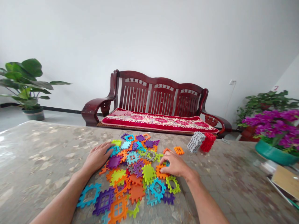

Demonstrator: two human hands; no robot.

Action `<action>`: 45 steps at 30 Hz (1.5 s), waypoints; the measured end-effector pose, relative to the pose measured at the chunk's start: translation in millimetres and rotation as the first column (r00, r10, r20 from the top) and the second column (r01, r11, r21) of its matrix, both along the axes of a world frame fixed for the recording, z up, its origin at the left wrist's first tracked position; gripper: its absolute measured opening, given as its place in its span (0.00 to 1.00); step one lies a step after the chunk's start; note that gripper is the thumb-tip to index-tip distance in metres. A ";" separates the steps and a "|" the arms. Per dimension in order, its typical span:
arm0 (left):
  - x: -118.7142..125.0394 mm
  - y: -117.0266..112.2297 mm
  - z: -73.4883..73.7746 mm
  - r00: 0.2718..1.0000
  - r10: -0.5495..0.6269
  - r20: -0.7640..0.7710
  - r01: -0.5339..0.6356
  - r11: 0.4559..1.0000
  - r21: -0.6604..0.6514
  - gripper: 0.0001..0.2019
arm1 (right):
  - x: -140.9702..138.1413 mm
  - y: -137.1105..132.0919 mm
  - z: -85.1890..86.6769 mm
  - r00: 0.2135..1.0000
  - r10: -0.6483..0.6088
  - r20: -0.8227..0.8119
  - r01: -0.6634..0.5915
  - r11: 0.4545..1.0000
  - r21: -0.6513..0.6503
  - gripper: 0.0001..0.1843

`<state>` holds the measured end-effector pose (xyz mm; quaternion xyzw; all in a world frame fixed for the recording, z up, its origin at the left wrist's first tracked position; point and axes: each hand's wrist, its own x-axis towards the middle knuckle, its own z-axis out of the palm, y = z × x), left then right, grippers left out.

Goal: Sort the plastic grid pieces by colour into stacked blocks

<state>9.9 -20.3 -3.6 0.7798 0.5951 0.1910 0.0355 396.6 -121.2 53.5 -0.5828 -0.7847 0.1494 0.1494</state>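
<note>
A loose heap of flat plastic interlocking tiles (136, 185) with toothed edges lies on the table, in orange, purple, blue and lime green. My left hand (99, 156) rests palm down at the heap's left edge, fingers stretched out, its tips by a blue tile (114, 150). On the right side, my right hand (175, 163) hovers low with bent fingers, thumb and forefinger apart. Its thumb is over an orange tile (161, 173), and a bit of blue shows beneath the palm. A lime green frame tile (173, 184) lies just below that hand.
Beyond the heap stand a grey stack (196, 142) and a red stack (208, 142) of tiles, with a lone orange tile (179, 150) nearby. Purple flowers in a teal pot (275, 152) and a cardboard piece (286, 180) are at right. A wooden bench (161, 96) stands behind the table (56, 149).
</note>
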 end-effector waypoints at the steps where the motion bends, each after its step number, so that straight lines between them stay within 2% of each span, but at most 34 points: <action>1: 0.0 0.1 -0.2 1.000 -0.001 0.004 0.001 1.000 0.000 0.24 | -0.6 0.3 -1.3 1.000 -0.003 -0.014 0.003 1.000 0.009 0.11; 8: -0.6 1.0 -1.3 1.000 0.002 0.020 -0.002 1.000 0.007 0.23 | 3.1 7.5 -11.5 0.984 -0.046 -0.170 0.050 0.999 0.019 0.04; 11: -0.2 0.7 -0.9 1.000 0.002 0.000 -0.002 1.000 0.000 0.24 | 18.4 11.8 -9.7 0.971 -0.139 -0.193 0.148 0.988 0.036 0.10; 16: 0.2 0.9 -0.9 1.000 0.004 -0.018 -0.004 1.000 -0.004 0.24 | 43.8 11.7 -10.2 0.951 -0.271 -0.147 0.278 0.960 0.031 0.28; 18: -0.1 1.3 -1.4 1.000 0.007 -0.015 -0.007 1.000 0.003 0.24 | 43.3 11.1 -15.2 0.947 -0.303 -0.107 0.306 0.952 0.011 0.30; 20: -0.4 1.6 -1.8 1.000 0.009 -0.016 -0.009 1.000 0.005 0.24 | 36.5 11.8 -21.4 0.948 -0.311 -0.064 0.311 0.950 -0.011 0.28; 22: -0.5 1.3 -1.9 1.000 0.012 -0.018 -0.012 1.000 0.004 0.24 | 27.2 14.0 -27.0 0.952 -0.300 -0.056 0.300 0.954 -0.010 0.24; 25: 0.1 0.3 -1.2 1.000 0.014 -0.013 -0.014 1.000 0.004 0.24 | 15.9 17.9 -30.7 0.947 -0.284 -0.148 0.292 0.956 0.032 0.22; 29: 1.0 -0.7 -0.6 1.000 0.016 -0.017 -0.016 1.000 0.006 0.23 | 9.4 18.0 -20.9 0.939 -0.257 -0.229 0.287 0.952 0.106 0.20; 31: 1.1 -0.4 -0.9 1.000 0.019 -0.023 -0.019 1.000 0.006 0.24 | 7.4 14.8 -11.3 0.955 -0.233 -0.184 0.255 0.961 0.104 0.18; 33: 1.0 0.2 -1.6 0.999 0.018 -0.029 -0.018 1.000 0.003 0.24 | 5.0 10.3 -1.8 0.979 -0.156 -0.134 0.164 0.985 0.047 0.19; 37: 0.5 1.3 -2.6 0.999 0.018 -0.033 -0.018 1.000 -0.002 0.24 | 0.4 2.4 9.5 0.999 0.052 0.004 -0.051 0.995 -0.090 0.29; 41: 0.6 0.8 -1.9 1.000 0.019 -0.023 -0.018 1.000 0.004 0.23 | -3.4 -0.8 11.1 0.983 0.122 0.139 -0.103 0.985 -0.141 0.35; 45: 1.0 -0.2 -0.8 1.000 0.023 -0.019 -0.023 1.000 0.002 0.23 | -7.6 -1.6 9.1 0.979 0.124 0.163 -0.104 0.987 -0.122 0.33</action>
